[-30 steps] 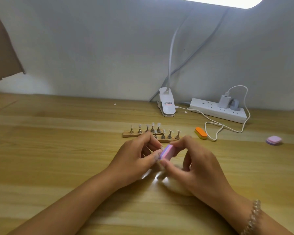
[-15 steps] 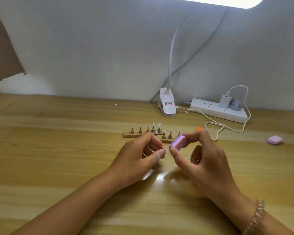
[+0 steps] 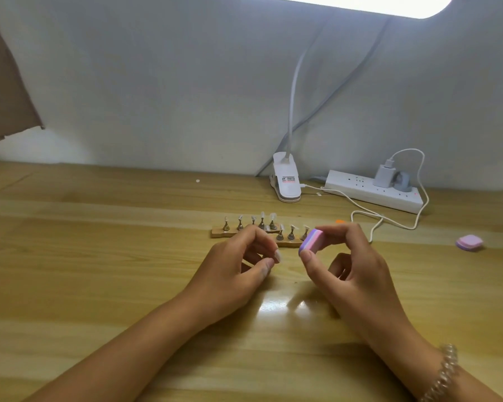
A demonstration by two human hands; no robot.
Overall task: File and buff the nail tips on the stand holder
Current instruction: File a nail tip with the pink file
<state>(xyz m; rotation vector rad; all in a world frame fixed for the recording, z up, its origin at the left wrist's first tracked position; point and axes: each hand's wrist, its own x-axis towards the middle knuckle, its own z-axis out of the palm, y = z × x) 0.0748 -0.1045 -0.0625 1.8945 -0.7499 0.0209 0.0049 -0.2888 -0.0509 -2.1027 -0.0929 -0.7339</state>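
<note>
Right hand (image 3: 352,268), pinching the buffer (image 3: 311,242), mostly hides an orange block (image 3: 339,221).

Glossy wooden table (image 3: 99,271), wooden stand (image 3: 218,234) (metal pegs), white plastic power strip (image 3: 360,192).

Left hand (image 3: 238,268): fingers curled, pinched nail tip (image 3: 278,254). Right hand (image 3: 352,274) (at its 3 o'clock, bracelet (image 3: 445,372) at wrist): pinched buffer block (image 3: 311,242).

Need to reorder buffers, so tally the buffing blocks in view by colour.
Pink-and-purple: 2, the held block pinched by the right hand, and the loose block lying far right.
Orange: 1, the orange block, mostly hidden behind that hand.
Total: 3
</note>
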